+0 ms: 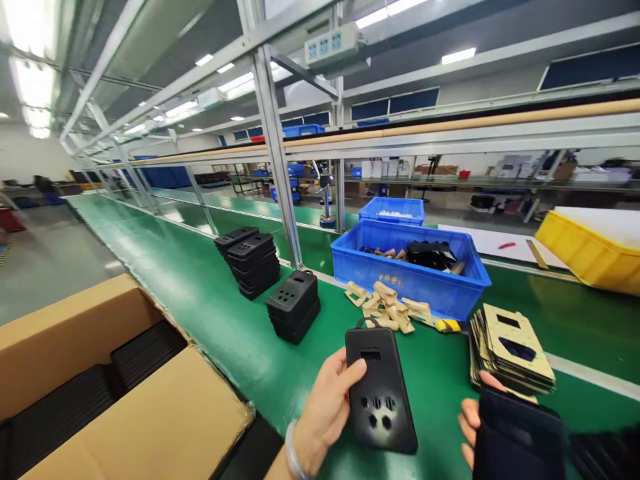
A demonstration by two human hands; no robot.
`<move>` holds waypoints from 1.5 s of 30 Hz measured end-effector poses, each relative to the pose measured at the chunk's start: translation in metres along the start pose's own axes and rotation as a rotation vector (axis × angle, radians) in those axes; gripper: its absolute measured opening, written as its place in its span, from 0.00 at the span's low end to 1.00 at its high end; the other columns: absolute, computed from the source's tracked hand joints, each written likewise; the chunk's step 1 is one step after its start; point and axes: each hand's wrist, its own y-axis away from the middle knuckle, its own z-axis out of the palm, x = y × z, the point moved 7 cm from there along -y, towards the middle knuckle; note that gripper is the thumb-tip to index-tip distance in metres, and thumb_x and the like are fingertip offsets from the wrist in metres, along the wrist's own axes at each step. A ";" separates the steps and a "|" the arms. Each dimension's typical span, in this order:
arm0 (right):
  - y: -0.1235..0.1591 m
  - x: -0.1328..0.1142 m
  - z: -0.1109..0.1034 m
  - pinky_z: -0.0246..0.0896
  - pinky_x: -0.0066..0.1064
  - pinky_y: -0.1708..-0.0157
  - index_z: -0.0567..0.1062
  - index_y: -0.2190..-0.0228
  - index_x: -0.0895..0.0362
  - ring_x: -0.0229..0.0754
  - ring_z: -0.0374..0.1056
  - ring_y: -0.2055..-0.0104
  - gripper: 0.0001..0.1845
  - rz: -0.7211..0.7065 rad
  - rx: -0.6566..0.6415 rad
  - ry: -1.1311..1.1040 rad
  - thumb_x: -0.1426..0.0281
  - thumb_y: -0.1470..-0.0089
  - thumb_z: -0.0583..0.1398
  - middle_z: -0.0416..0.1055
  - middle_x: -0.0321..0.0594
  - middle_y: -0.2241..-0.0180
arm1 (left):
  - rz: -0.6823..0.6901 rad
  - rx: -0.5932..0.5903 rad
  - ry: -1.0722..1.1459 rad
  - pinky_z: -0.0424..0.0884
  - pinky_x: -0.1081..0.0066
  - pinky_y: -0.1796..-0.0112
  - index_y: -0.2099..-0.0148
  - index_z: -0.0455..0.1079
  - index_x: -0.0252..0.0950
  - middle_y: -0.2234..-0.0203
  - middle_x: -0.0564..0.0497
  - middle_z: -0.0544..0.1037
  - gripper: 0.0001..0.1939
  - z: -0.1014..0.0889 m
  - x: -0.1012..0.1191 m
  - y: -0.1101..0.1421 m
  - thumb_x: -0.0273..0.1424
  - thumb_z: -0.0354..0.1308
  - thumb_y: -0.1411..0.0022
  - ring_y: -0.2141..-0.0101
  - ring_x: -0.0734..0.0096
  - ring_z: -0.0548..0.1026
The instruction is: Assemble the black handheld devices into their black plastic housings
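Note:
My left hand [325,400] grips a black plastic cover [383,390], with the thumb on its face near a rectangular slot. The cover has a row of small vents, several round holes and a loop at its top end. At the lower right, my right hand [469,427] is closed around a dark flat panel [517,433] with a faint rectangular recess; most of this hand is hidden behind it. Close by it lies a stack of cream-coloured cut-out sheets [520,340]. Beyond the cover are crumpled tan peeled strips [387,307] and a yellow utility knife [447,325].
Stacks of similar black covers [295,300] stand on the green bench [200,280]. A blue bin [410,267] holds scraps and black pieces. At left is an open cardboard box [125,407] with black parts. A metal post [275,147] rises behind; a yellow bin [590,250] sits right.

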 end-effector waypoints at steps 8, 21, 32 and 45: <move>0.016 0.001 0.025 0.45 0.16 0.87 0.68 0.49 0.50 0.25 0.44 0.84 0.28 0.076 -0.095 0.067 0.53 0.48 0.66 0.57 0.31 0.74 | -0.347 -0.032 0.281 0.72 0.70 0.61 0.49 0.71 0.31 0.60 0.41 0.79 0.16 0.026 -0.063 0.033 0.35 0.58 0.36 0.64 0.67 0.78; 0.013 0.018 0.040 0.43 0.18 0.88 0.66 0.47 0.53 0.25 0.46 0.85 0.28 0.132 -0.271 0.207 0.52 0.44 0.62 0.53 0.29 0.74 | -0.394 0.045 0.308 0.73 0.68 0.59 0.45 0.68 0.27 0.55 0.37 0.77 0.23 0.020 -0.071 0.039 0.40 0.47 0.30 0.62 0.65 0.78; 0.016 0.011 0.040 0.45 0.17 0.89 0.71 0.49 0.46 0.26 0.52 0.83 0.20 -0.010 -0.250 0.302 0.57 0.42 0.62 0.56 0.33 0.68 | -0.387 -0.011 0.317 0.72 0.65 0.56 0.45 0.67 0.27 0.54 0.36 0.77 0.24 0.027 -0.067 0.039 0.41 0.45 0.29 0.58 0.62 0.78; 0.016 0.009 0.041 0.46 0.20 0.90 0.70 0.46 0.45 0.30 0.56 0.79 0.23 -0.091 -0.254 0.385 0.59 0.42 0.62 0.56 0.36 0.66 | -0.383 -0.001 0.281 0.72 0.65 0.58 0.47 0.69 0.28 0.57 0.38 0.78 0.26 0.030 -0.064 0.042 0.44 0.43 0.30 0.59 0.60 0.78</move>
